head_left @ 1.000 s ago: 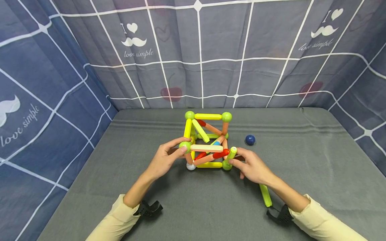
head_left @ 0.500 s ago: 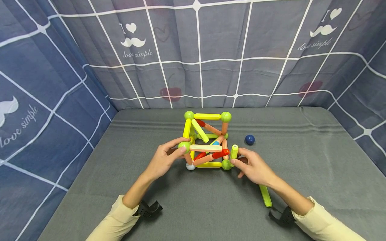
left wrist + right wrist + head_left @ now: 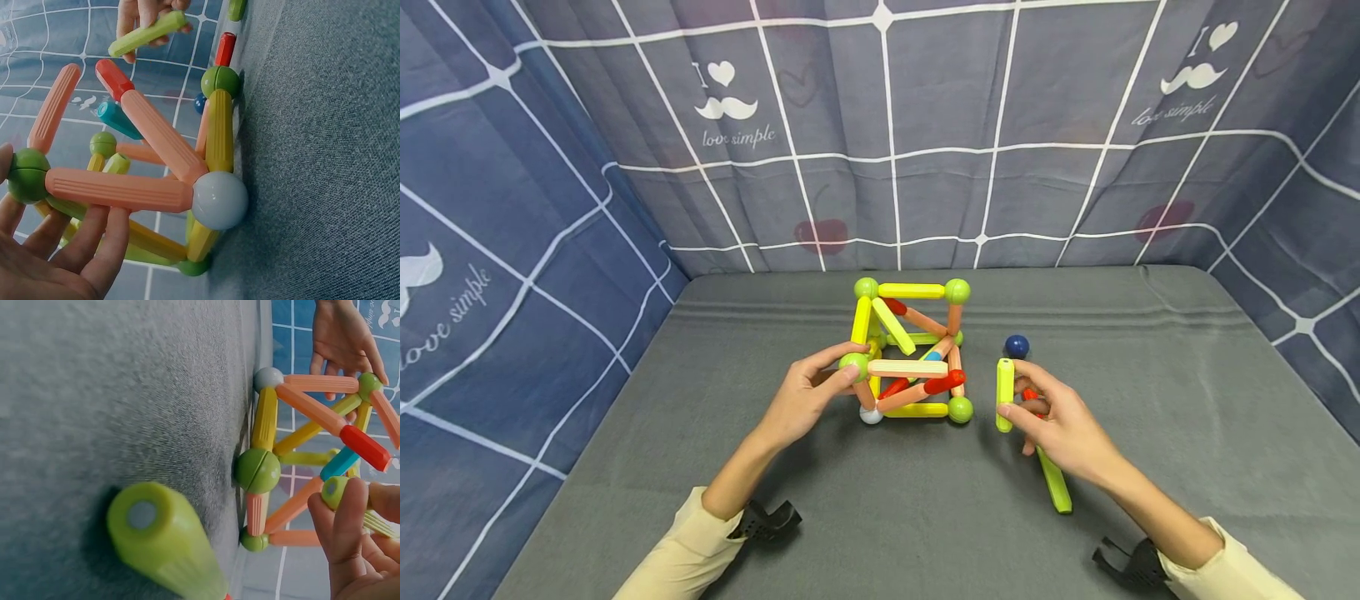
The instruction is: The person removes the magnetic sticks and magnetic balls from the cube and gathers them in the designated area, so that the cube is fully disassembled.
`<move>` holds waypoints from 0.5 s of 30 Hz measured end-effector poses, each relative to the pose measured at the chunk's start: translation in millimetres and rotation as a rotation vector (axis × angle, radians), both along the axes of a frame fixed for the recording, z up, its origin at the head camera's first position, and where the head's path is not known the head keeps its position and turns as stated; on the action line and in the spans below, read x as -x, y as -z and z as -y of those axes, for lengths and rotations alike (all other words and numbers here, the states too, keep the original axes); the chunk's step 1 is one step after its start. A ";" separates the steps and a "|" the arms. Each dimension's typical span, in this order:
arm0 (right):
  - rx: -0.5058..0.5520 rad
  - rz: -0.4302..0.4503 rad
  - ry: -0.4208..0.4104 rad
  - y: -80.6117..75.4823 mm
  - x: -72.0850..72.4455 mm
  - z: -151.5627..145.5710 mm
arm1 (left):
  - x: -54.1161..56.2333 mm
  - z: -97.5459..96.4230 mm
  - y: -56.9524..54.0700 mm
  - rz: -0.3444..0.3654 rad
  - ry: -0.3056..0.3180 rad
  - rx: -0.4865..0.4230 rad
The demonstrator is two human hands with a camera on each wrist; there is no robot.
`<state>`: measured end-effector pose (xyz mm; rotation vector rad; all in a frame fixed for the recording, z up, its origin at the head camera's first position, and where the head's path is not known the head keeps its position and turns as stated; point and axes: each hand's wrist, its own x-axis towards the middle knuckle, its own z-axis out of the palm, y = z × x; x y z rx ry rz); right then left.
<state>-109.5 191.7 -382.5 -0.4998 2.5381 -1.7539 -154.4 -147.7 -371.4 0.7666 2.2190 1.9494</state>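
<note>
A cube-like frame of magnetic rods and balls stands on the grey cloth. My left hand holds its upper front-left green ball, with thumb and fingers around it. From that ball a pale peach rod reaches right, its far end unsupported. My right hand pinches a yellow-green rod upright, apart from the frame and to its right. The lower front-right green ball has no upright rod on it. A peach rod with a red tip slants up from the white ball.
A dark blue ball lies behind my right hand. Below that hand a green rod lies on the cloth, with a red piece partly hidden by the fingers. Grid-patterned curtains enclose the back and sides.
My right hand has drawn the yellow-green rod away from the lower front-right ball, to the right, uncovering that ball. My left hand keeps its hold on the corner ball.
</note>
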 end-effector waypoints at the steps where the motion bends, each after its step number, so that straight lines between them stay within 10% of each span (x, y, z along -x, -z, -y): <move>1: 0.012 -0.011 -0.002 0.2 -1.6 -1.6 | -0.1 0.1 -0.1 -0.001 0.001 0.000; 15: -0.042 0.015 0.053 0.3 -25.3 -30.9 | -0.4 -0.1 0.0 -0.005 0.001 -0.005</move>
